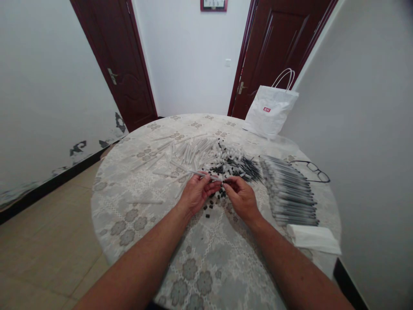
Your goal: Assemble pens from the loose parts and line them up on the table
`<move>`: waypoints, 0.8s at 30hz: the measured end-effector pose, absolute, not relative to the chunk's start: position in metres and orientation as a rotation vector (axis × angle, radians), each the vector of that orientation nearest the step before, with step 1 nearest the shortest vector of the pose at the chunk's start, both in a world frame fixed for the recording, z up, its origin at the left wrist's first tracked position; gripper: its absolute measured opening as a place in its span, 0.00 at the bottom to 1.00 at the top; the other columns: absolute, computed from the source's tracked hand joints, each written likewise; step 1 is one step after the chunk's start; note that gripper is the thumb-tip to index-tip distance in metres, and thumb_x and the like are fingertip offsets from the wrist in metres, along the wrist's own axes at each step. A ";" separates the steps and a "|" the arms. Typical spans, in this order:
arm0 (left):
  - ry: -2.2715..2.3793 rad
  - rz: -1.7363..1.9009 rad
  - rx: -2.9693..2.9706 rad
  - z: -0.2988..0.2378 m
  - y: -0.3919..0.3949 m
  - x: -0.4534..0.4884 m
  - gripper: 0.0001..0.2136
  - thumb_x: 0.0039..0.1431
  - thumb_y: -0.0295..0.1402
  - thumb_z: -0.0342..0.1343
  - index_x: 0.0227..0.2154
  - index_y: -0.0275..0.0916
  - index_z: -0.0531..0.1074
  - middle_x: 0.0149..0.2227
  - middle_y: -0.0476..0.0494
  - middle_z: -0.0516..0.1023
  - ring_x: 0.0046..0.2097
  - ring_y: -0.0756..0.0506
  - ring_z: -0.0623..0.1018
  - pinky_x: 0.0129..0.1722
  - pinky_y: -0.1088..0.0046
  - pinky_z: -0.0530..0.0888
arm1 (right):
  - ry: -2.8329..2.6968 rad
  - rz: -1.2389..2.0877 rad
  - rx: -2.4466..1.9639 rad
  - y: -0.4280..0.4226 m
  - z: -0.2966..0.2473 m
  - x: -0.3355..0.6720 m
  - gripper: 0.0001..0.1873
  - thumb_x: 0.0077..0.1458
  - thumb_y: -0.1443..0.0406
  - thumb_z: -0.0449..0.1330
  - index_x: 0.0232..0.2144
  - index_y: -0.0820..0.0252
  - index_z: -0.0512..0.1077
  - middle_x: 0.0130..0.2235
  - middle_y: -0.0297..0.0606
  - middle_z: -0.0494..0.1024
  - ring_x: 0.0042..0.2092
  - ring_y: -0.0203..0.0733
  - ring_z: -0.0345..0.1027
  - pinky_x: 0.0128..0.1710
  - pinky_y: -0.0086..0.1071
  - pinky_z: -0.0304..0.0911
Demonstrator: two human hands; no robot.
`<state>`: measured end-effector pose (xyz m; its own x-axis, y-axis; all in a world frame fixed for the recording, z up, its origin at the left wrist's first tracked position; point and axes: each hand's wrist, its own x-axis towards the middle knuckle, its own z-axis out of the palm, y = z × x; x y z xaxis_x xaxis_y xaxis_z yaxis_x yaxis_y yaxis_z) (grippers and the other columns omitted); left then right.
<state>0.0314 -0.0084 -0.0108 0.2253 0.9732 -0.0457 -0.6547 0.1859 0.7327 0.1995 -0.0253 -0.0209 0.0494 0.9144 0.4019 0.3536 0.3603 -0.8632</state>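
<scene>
My left hand (200,191) is closed around a thin, whitish pen barrel (202,173) that points to the left. At the barrel's right end the fingertips of my right hand (240,196) are pinched together; what sits between them is too small to make out. Small black plugs (207,216) lie on the cloth just below and between my hands. Beyond my fingers is a heap of black pen refills (247,168), with small white and black pieces (226,151) beside it. Loose whitish barrels (190,150) are spread behind my left hand.
A round table has a flowered cloth (180,267). To the right lie a stack of pens with dark tips (290,191), eyeglasses (318,173) and a folded white packet (313,239). A white paper bag (271,110) stands at the back right. One barrel (145,202) lies apart at left.
</scene>
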 end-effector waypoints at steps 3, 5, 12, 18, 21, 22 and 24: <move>0.580 1.243 0.678 -0.010 -0.009 0.032 0.15 0.57 0.33 0.64 0.39 0.40 0.62 0.41 0.42 0.81 0.40 0.43 0.83 0.47 0.59 0.78 | -1.527 0.651 -1.175 -0.025 -0.022 0.199 0.11 0.58 0.59 0.61 0.41 0.57 0.75 0.37 0.37 0.80 0.36 0.41 0.73 0.37 0.32 0.67; 0.575 1.238 0.690 -0.010 -0.009 0.032 0.15 0.57 0.34 0.64 0.40 0.40 0.62 0.41 0.42 0.81 0.40 0.43 0.83 0.47 0.59 0.78 | -1.528 0.661 -1.173 -0.025 -0.023 0.198 0.11 0.57 0.59 0.61 0.41 0.57 0.75 0.37 0.38 0.80 0.36 0.41 0.73 0.37 0.33 0.67; 0.600 1.232 0.733 -0.012 -0.009 0.032 0.15 0.57 0.34 0.64 0.40 0.40 0.63 0.40 0.42 0.81 0.40 0.43 0.83 0.47 0.60 0.77 | -1.544 0.642 -1.174 -0.026 -0.020 0.199 0.11 0.58 0.59 0.60 0.40 0.58 0.75 0.36 0.38 0.80 0.36 0.41 0.73 0.38 0.33 0.67; 0.639 1.235 0.724 -0.013 -0.009 0.033 0.16 0.54 0.35 0.66 0.40 0.39 0.65 0.37 0.44 0.81 0.38 0.43 0.83 0.46 0.59 0.78 | -1.564 0.597 -1.198 -0.027 -0.018 0.199 0.11 0.58 0.59 0.60 0.40 0.58 0.75 0.36 0.38 0.79 0.37 0.41 0.72 0.38 0.34 0.67; 0.655 1.232 0.735 -0.011 -0.010 0.032 0.16 0.54 0.35 0.66 0.40 0.38 0.66 0.37 0.42 0.82 0.38 0.43 0.83 0.45 0.59 0.78 | -1.567 0.594 -1.201 -0.028 -0.015 0.200 0.12 0.58 0.57 0.60 0.40 0.58 0.75 0.37 0.39 0.79 0.37 0.42 0.72 0.39 0.34 0.67; 0.662 1.229 0.741 -0.011 -0.010 0.031 0.16 0.54 0.35 0.66 0.39 0.38 0.66 0.37 0.41 0.82 0.38 0.43 0.83 0.45 0.60 0.78 | -1.575 0.590 -1.204 -0.029 -0.014 0.200 0.13 0.58 0.57 0.59 0.40 0.58 0.75 0.36 0.39 0.79 0.36 0.41 0.71 0.38 0.33 0.66; 0.672 1.225 0.742 -0.009 -0.010 0.030 0.15 0.54 0.35 0.67 0.39 0.37 0.67 0.37 0.41 0.82 0.37 0.43 0.83 0.44 0.61 0.78 | -1.601 0.581 -1.219 -0.029 -0.012 0.201 0.13 0.60 0.56 0.58 0.38 0.58 0.76 0.34 0.37 0.79 0.35 0.40 0.70 0.36 0.32 0.64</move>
